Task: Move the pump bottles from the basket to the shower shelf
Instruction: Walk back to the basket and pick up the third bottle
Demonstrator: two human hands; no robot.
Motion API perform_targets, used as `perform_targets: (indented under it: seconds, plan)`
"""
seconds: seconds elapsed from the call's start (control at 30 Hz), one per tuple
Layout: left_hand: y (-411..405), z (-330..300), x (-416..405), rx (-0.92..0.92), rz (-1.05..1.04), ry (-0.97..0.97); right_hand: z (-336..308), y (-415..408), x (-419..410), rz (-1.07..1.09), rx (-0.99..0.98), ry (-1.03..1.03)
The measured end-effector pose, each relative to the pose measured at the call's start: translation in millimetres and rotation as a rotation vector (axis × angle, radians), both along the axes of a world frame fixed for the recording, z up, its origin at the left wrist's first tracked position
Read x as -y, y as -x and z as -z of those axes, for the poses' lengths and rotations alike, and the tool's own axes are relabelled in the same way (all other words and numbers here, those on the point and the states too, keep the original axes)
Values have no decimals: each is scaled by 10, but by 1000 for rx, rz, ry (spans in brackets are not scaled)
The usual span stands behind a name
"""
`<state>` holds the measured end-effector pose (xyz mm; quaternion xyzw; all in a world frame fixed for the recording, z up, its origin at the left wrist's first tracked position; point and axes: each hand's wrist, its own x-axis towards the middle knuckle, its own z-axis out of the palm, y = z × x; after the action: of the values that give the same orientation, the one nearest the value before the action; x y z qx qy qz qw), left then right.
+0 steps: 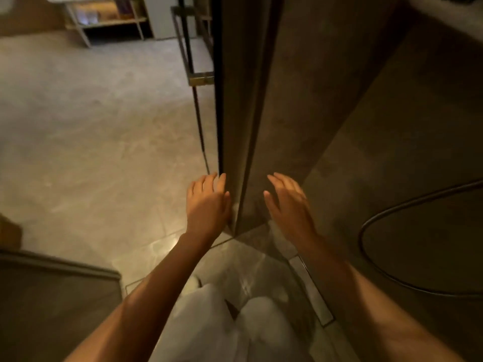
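No pump bottle, basket or shower shelf shows in the head view. My left hand (207, 202) is stretched forward with relaxed, straight fingers just left of a dark wall edge (235, 113), holding nothing. My right hand (288, 205) is held out to the right of that edge in front of the dark tiled wall, fingers spread and empty. Both forearms reach up from the bottom of the frame.
A glass door with a brass hinge (201, 80) stands ahead left. A wooden shelf unit (109, 19) sits far back on the grey tiled floor (91, 126). A black shower hose (392, 212) loops on the right wall. A floor drain (312, 288) lies below.
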<state>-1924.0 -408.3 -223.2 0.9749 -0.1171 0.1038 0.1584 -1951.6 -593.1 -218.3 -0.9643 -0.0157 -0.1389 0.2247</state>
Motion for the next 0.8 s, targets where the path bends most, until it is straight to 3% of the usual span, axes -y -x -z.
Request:
perform_targets:
  seconds: [0.17, 0.43, 0.8]
  plan:
    - [5, 341, -992, -135, -159, -52, 311, -289, -956, -227, -208, -8]
    - [-217, 631, -2447, -233, -401, -75, 533, -917, -2484, -415, -283, 55]
    - [-817, 958, -3202, -378, -530, -5, 897, -1932, -3216, -541, -470, 116]
